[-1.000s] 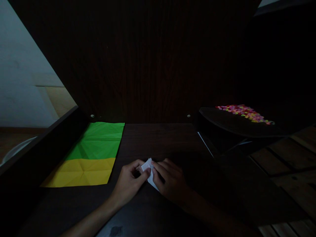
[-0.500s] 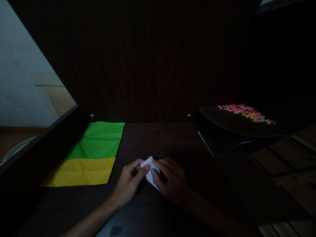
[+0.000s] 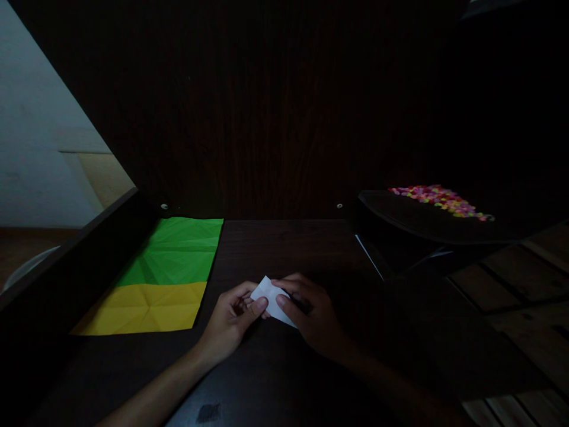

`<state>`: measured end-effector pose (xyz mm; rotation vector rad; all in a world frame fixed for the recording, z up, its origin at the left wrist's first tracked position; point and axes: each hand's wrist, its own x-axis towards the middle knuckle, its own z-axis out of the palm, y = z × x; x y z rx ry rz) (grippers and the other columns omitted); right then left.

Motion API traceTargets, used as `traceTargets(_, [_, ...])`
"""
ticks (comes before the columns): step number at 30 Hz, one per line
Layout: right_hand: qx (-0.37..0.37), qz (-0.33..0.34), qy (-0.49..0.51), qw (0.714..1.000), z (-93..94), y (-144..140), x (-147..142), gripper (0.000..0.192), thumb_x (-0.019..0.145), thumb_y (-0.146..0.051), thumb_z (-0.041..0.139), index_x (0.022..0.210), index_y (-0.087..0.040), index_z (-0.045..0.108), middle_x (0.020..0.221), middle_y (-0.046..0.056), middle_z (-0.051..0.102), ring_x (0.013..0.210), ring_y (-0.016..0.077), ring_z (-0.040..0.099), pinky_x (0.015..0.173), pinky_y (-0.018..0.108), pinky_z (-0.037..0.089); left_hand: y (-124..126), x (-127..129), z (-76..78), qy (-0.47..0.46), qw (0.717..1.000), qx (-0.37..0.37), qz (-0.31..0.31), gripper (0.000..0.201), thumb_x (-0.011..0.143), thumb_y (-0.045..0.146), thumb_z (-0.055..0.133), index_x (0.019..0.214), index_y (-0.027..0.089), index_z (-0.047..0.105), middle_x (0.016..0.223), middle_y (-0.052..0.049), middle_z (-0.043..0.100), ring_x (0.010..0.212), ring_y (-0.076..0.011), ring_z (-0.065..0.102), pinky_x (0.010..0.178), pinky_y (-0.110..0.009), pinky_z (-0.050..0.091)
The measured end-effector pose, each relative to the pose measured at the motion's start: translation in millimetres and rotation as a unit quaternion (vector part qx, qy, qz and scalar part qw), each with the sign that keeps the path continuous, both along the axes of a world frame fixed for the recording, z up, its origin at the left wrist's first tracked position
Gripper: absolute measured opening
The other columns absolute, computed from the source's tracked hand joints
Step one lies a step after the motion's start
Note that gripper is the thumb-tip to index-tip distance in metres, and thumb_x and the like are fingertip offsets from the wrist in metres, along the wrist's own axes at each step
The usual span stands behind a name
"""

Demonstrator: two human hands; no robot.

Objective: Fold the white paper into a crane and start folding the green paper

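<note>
A small folded piece of white paper (image 3: 272, 298) is held between my two hands, above the dark wooden desk. My left hand (image 3: 232, 317) pinches its left side, thumb on top and fingers curled underneath. On the right side, my right hand (image 3: 316, 314) grips it with the thumb on its face and the index finger along the upper edge. The other fingertips of the right hand are partly hidden in shadow. To the left of my hands lie a creased green paper sheet (image 3: 178, 249) and a creased yellow paper sheet (image 3: 164, 305), edge to edge.
A dark upright wooden panel (image 3: 267, 118) rises behind the desk top (image 3: 284, 243). A low side board (image 3: 102, 219) borders the left. On the right, a rounded dark shelf (image 3: 413, 222) bears a heap of colourful small pieces (image 3: 440, 200). Wooden slats (image 3: 489, 284) show at far right.
The white paper has turned between my fingers and now shows a broader, flatter face. My right thumb has shifted to the right along it. The coloured sheets stay put.
</note>
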<state>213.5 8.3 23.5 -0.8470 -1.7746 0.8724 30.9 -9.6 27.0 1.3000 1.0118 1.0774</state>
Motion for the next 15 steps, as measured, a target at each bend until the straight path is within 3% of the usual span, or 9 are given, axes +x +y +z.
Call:
traceTargets(5, [-0.118, -0.001, 0.060, 0.991, -3.2, 2, -2, 0.019, 0.084, -0.023, 0.062, 0.100, -0.022, 0.073, 0.086, 0.002, 0.069, 0.071, 0.0139, 0.062, 0.062, 0.024, 0.048, -4, 7, -5.2, -0.069, 0.996, 0.033, 0.046, 0.040, 0.082, 0.027, 0.071, 0.117, 0.024, 0.052, 0.083, 0.001, 0.063, 0.069, -0.0143, 0.062, 0.064, -0.024, 0.050])
traceTargets(8, [-0.185, 0.013, 0.105, 0.977, -7.2, 5, -3, 0.019, 0.083, -0.026, 0.064, 0.099, -0.021, 0.072, 0.090, 0.003, 0.072, 0.076, 0.0161, 0.066, 0.067, 0.027, 0.051, -4, 5, -4.9, 0.014, 0.994, 0.093, 0.062, 0.028, 0.085, 0.025, 0.067, 0.113, 0.023, 0.058, 0.098, -0.004, 0.063, 0.082, -0.0173, 0.063, 0.070, -0.027, 0.051])
traceTargets(11, [-0.216, 0.018, 0.128, 0.968, -8.7, 8, -3, 0.017, 0.080, -0.027, 0.067, 0.095, -0.021, 0.072, 0.092, 0.004, 0.074, 0.085, 0.0186, 0.069, 0.075, 0.030, 0.053, -3, 0, -1.4, 0.140, 0.974, 0.168, 0.060, 0.016, 0.088, 0.023, 0.063, 0.104, 0.022, 0.068, 0.104, -0.007, 0.062, 0.093, -0.0204, 0.060, 0.079, -0.030, 0.049])
traceTargets(15, [-0.230, 0.020, 0.122, 0.965, -7.4, 11, -2, 0.014, 0.079, -0.028, 0.068, 0.091, -0.021, 0.071, 0.087, 0.003, 0.074, 0.084, 0.0188, 0.070, 0.075, 0.031, 0.054, -2, -3, 2.2, 0.191, 0.959, 0.203, 0.053, 0.016, 0.090, 0.022, 0.061, 0.104, 0.022, 0.068, 0.103, -0.007, 0.063, 0.096, -0.0211, 0.059, 0.084, -0.032, 0.048])
